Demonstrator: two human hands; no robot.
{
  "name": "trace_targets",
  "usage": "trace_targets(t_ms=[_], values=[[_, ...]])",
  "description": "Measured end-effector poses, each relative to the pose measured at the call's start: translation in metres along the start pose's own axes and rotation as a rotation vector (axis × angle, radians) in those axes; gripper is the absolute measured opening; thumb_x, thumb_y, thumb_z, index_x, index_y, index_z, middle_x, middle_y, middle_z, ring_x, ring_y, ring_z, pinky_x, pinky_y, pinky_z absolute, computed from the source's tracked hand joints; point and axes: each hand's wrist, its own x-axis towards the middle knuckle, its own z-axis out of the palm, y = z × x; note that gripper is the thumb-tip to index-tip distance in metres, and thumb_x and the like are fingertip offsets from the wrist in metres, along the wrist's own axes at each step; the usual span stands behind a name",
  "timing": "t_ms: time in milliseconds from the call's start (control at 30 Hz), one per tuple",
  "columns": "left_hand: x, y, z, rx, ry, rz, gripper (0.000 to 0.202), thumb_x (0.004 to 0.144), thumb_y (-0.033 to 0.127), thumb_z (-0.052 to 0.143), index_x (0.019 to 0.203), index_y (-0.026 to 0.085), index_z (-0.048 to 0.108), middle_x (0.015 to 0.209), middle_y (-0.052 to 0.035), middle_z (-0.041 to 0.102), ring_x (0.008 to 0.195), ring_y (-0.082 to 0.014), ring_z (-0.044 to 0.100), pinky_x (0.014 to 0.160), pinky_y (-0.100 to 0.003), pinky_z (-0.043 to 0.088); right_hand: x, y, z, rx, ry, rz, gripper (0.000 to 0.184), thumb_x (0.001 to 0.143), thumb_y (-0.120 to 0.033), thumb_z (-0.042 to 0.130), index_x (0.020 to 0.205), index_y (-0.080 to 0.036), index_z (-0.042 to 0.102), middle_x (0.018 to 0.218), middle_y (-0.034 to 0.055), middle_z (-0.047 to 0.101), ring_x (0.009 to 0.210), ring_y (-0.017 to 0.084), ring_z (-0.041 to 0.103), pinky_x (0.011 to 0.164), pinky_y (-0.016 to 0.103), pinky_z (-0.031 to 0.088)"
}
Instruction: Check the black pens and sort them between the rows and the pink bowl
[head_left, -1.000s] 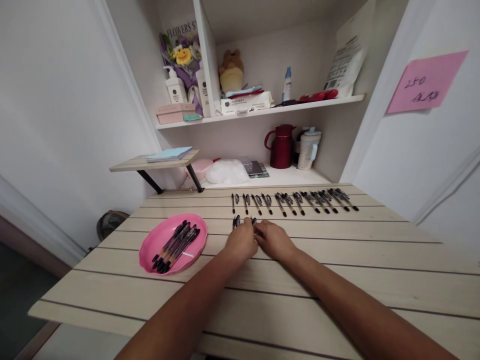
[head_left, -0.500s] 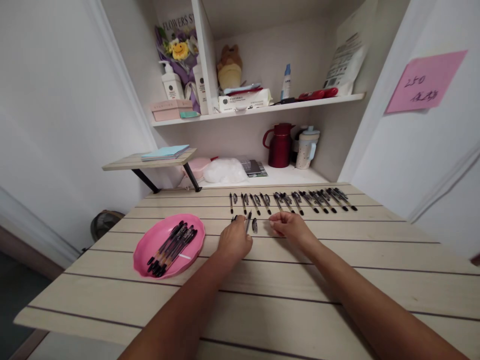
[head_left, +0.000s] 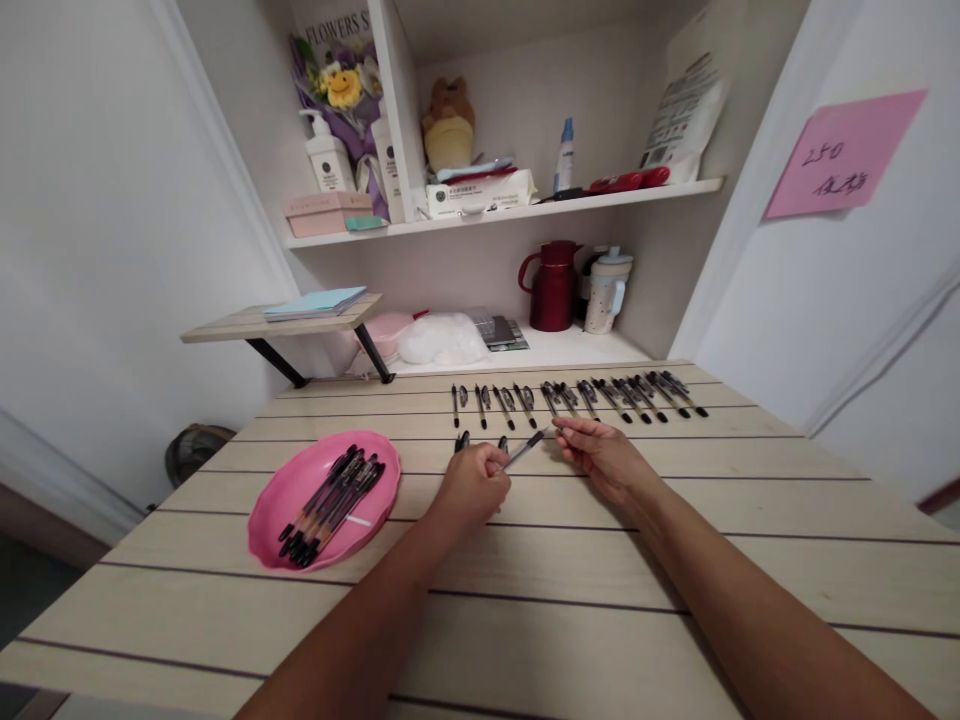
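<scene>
My left hand (head_left: 471,484) is closed on a black pen (head_left: 523,448) whose tip points up and right. My right hand (head_left: 604,453) hovers just right of that tip, fingers curled with thumb and forefinger near each other; I cannot see anything in them. Two loose pen caps (head_left: 460,440) lie on the wooden table (head_left: 570,590) beside my left hand. A long row of uncapped pens and caps (head_left: 577,394) runs across the table behind both hands. A pink plate (head_left: 279,505) with several capped black pens (head_left: 330,494) sits to the left.
Behind the table stand a red jug (head_left: 553,286), a white speckled cup (head_left: 606,291) and a white bag (head_left: 441,339). A small raised shelf (head_left: 277,323) holds a blue notebook. The upper shelf carries bottles, boxes and a plush toy. A pink note (head_left: 843,155) hangs on the right wall.
My hands, together over a pen a second ago, have drawn apart. My left hand has lifted the pen off the table; my right hand has moved right. The view has drifted left.
</scene>
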Motion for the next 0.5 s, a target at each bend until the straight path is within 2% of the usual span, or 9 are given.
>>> trace_targets(t_ms=[300, 500], values=[[0.0003, -0.0045, -0.0007, 0.150, -0.013, 0.127, 0.027, 0.064, 0.013, 0.047, 0.087, 0.016, 0.062, 0.055, 0.0038, 0.053, 0.046, -0.0083, 0.048, 0.046, -0.019, 0.036, -0.0027, -0.0046, 0.0011, -0.110, -0.002, 0.013, 0.025, 0.058, -0.015, 0.074, 0.082, -0.014, 0.069, 0.065, 0.0038, 0.063, 0.055, 0.009, 0.053, 0.049, 0.021, 0.045], [-0.0007, -0.0039, -0.0010, 0.202, -0.010, 0.144, 0.028, 0.064, 0.013, 0.048, 0.087, 0.015, 0.064, 0.057, 0.0022, 0.056, 0.053, -0.0101, 0.050, 0.052, -0.020, 0.038, -0.0071, -0.0056, 0.0016, -0.112, -0.052, 0.025, 0.029, 0.057, -0.017, 0.075, 0.086, -0.016, 0.068, 0.063, 0.0007, 0.060, 0.053, 0.008, 0.051, 0.050, 0.022, 0.043]])
